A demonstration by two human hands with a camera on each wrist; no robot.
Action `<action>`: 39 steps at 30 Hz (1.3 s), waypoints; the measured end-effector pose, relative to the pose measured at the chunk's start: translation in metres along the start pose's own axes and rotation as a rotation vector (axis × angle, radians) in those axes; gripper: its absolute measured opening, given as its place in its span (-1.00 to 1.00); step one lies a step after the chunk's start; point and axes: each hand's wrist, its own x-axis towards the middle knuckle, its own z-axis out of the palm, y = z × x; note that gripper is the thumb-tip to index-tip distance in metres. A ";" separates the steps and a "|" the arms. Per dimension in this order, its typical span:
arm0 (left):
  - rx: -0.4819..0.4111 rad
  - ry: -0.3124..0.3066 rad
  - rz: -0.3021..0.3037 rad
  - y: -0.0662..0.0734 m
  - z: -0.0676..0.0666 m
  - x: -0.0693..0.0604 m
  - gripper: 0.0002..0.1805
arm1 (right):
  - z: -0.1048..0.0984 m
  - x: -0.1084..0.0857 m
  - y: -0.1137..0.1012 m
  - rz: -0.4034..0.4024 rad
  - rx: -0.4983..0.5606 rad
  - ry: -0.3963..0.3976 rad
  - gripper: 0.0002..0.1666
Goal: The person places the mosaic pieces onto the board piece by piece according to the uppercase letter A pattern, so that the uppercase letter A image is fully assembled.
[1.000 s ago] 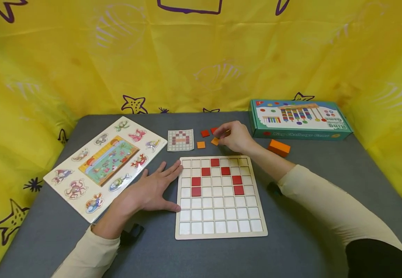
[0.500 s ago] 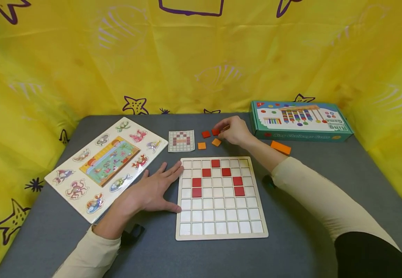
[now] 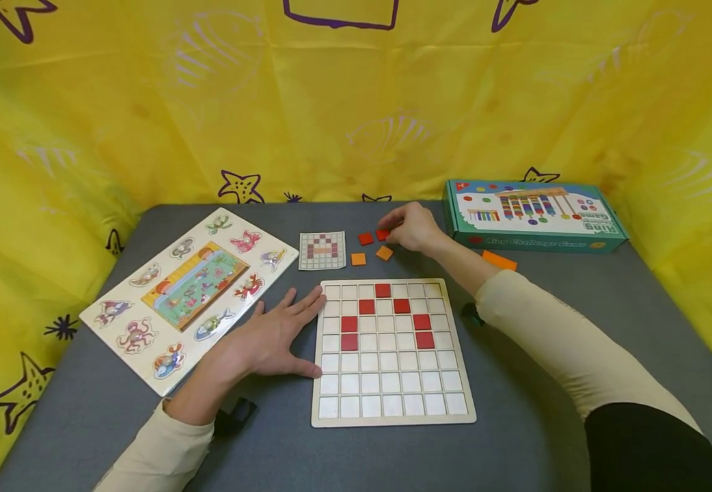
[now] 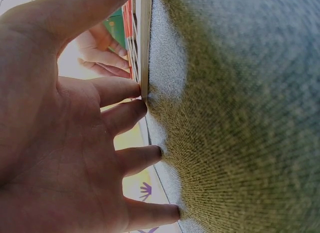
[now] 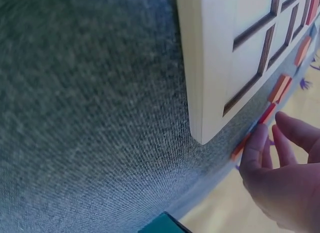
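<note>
My left hand (image 3: 277,336) lies with fingers spread on the table, its index fingertip and thumb tip touching the left edge of a wooden grid board (image 3: 395,421). Red square tiles fill several cells in the board's upper half, forming an arch. Beyond the board, my right hand (image 3: 414,227) pinches at a red tile (image 3: 382,234) on the table between thumb and index finger. In the right wrist view, that tile (image 5: 267,113) shows at the fingertips. Close by lie another red tile (image 3: 365,238) and two orange tiles (image 3: 384,253). Part of the table under my right hand is hidden.
A printed pattern card (image 3: 322,251) lies behind the board. A sea-animal puzzle board (image 3: 190,294) is at the left. A green ring game box (image 3: 534,215) stands at the back right, with orange tiles (image 3: 499,260) in front, partly covered by my right sleeve.
My right hand has shifted slightly back and right, from beside an orange tile to the red tile. My left hand stays at the board's edge.
</note>
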 end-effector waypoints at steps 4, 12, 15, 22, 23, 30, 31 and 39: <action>-0.006 0.000 0.002 0.000 0.000 0.000 0.32 | 0.000 0.002 0.000 0.008 -0.032 -0.001 -0.62; -0.010 -0.001 0.003 0.000 0.000 0.000 0.32 | 0.001 0.007 -0.001 0.010 -0.099 0.010 -0.58; -0.007 -0.001 0.003 0.000 0.000 0.000 0.32 | 0.001 0.009 -0.001 0.010 -0.116 0.010 -0.58; -0.008 -0.003 0.000 0.000 0.000 0.000 0.32 | 0.003 0.012 -0.001 -0.005 -0.151 0.009 -0.59; -0.008 -0.002 0.001 0.000 0.001 0.000 0.32 | 0.003 0.012 -0.001 -0.009 -0.156 0.009 -0.60; -0.009 -0.006 -0.006 -0.001 0.002 0.001 0.33 | 0.006 0.013 0.002 -0.030 -0.163 0.012 -0.65; -0.008 -0.007 -0.006 0.000 0.002 0.001 0.33 | 0.006 0.012 0.001 -0.033 -0.163 0.012 -0.65; -0.006 -0.005 -0.004 -0.001 0.000 0.001 0.32 | 0.004 0.010 -0.003 -0.037 -0.145 0.013 -0.65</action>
